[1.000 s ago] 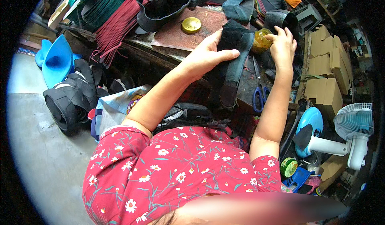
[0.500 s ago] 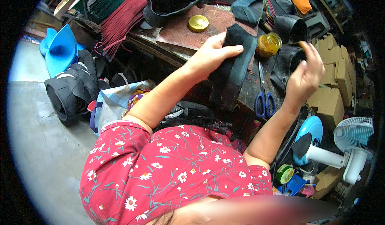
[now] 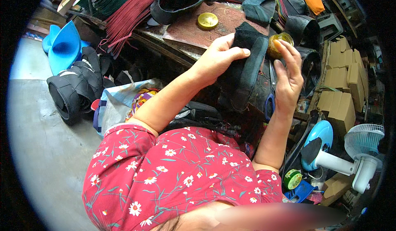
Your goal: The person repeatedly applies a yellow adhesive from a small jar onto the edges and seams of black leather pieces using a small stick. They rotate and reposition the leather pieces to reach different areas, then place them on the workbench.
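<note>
My left hand (image 3: pixel 220 60) grips a long black strip of leather-like material (image 3: pixel 255 64), thumb on top and fingers beneath. The strip hangs over the near side of the worktable. To its right, my right hand (image 3: pixel 288 80) is raised with fingers stretched and the thumb apart. Its fingertips are at the mouth of a glass jar of yellowish-brown substance (image 3: pixel 272 49); whether they dip in cannot be made out. A round yellow lid (image 3: pixel 207 21) lies on a reddish board (image 3: pixel 181 31). Blue-handled scissors (image 3: pixel 269 106) are partly behind my right wrist.
Black curved pieces (image 3: pixel 177 8) lie along the back of the table, beside a bundle of red strips (image 3: pixel 123 21). Cardboard boxes (image 3: pixel 338 107) and a white fan (image 3: pixel 363 148) stand at the right. Black rolled pieces (image 3: pixel 68 93) sit at the left.
My right hand has moved left, from beside the jar to its mouth, and now covers part of the scissors. My left hand keeps its hold on the black strip.
</note>
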